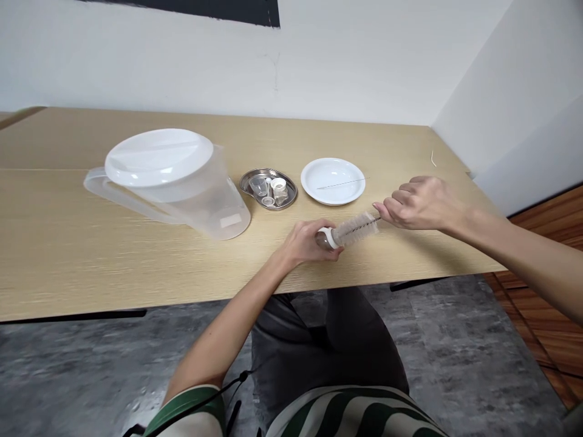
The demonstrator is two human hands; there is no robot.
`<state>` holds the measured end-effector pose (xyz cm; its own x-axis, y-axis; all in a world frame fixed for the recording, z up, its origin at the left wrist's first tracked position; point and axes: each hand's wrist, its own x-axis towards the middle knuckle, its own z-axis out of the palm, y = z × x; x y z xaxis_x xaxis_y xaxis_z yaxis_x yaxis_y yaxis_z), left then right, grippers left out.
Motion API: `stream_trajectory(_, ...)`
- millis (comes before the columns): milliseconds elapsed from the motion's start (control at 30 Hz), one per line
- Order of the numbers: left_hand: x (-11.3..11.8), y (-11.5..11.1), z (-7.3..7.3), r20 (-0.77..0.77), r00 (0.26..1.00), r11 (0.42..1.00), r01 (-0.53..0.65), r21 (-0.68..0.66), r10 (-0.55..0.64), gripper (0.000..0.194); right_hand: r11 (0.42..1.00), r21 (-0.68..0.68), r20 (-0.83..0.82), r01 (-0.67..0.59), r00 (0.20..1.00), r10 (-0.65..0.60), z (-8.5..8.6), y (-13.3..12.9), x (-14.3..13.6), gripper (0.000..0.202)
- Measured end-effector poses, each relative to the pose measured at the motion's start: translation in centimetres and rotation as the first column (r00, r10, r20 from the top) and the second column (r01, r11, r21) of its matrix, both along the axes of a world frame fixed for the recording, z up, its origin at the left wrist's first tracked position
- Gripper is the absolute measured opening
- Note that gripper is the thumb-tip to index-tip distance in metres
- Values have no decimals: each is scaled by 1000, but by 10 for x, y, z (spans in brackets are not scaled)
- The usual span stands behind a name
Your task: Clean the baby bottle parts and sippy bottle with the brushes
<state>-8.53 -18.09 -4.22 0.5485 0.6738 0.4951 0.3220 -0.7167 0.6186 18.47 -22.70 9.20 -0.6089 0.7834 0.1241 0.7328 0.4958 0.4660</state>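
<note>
My left hand (310,241) is wrapped round a small clear bottle (323,239) with a white ring at its neck, just above the table's front edge. In my right hand (412,205) is the twisted wire handle of a bottle brush (357,229) with pale bristles. The brush tip is at the bottle's mouth; most of the bristles show outside it. Whether the tip reaches inside, I cannot tell. Most of the bottle is hidden by my left fingers.
A steel kidney dish (290,203) holds several small plastic parts. Beside it, a white plate (310,176) has a thin wire-like rod (341,184) across it. At left is a lidded plastic pitcher (200,206). A small bent white piece (433,159) lies far right on the table (136,267).
</note>
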Motion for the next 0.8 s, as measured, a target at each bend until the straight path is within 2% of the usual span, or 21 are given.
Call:
stream_trajectory(100,3,1,-1,26,997,997,-74,-7,74,42,998,66,18,-9,1000,8,0,-7,-1,58)
stream_trajectory(167,4,2,-1,28,996,996,-84,-39,85,42,996,82,22,-27,999,25,1,-11,-1,58)
stream_trajectory(300,0,4,1,20,1000,997,24,-76,-23,42,994,68,25,-83,996,82,4,-14,-1,57)
stream_trajectory(500,-7,2,8,-21,985,983,172,-55,-174,37,985,22,31,-169,985,169,9,-12,0,55)
stream_trajectory(633,-8,0,8,-9,974,974,227,-8,-227,37,975,9,42,-221,975,220,9,-8,2,56)
stream_trajectory(700,-7,0,5,0,977,976,214,30,-215,37,975,6,44,-222,974,222,9,-6,3,56)
stream_trajectory(800,-6,2,0,-1,992,991,124,44,-124,39,979,30,21,-202,979,202,8,-4,3,57)
